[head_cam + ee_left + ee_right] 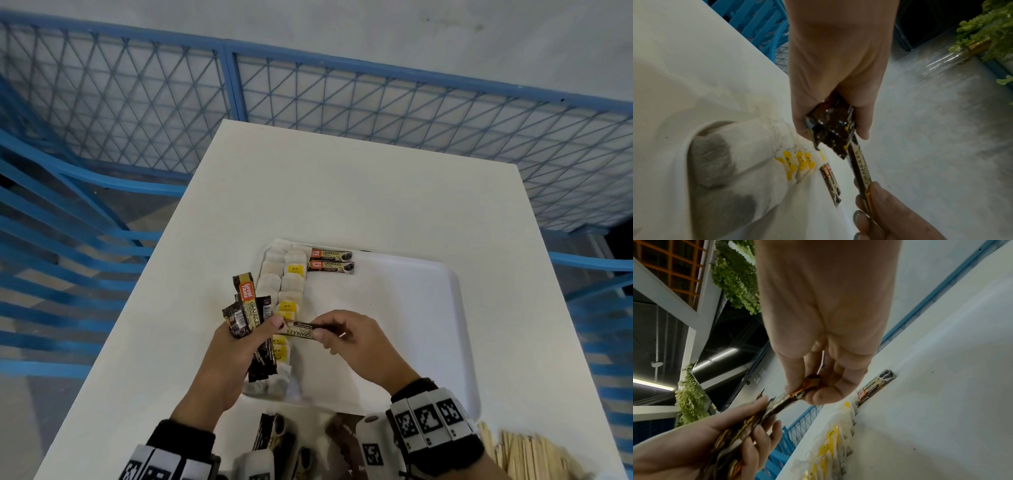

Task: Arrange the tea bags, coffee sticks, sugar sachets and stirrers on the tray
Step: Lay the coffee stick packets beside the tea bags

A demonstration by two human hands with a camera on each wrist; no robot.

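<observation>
So the left hand is clamped around a fanned bunch of coffee sticks, and the right hand is pinching one single stick by its end, with the other end right at the left thumb. Looks like it's being pulled out of the bunch. All this happens over the tray, around 9 o'clock on it.

What could go wrong: those sticks are slick, glossy foil, thin and flat, so tugging one could drag its neighbours loose and drop them onto the tea bags below. Those are soft, papery squares with yellow tags, overlapped in two columns, so anything landing there would probably knock the rows crooked.

Two placed sticks lie side by side at about 11 o'clock on the tray, just beside the tea bags. The tray itself is smooth white plastic with rounded corners, sitting on a matte white table. Wooden stirrers are piled off the tray at 5 o'clock, not yet placed.
</observation>
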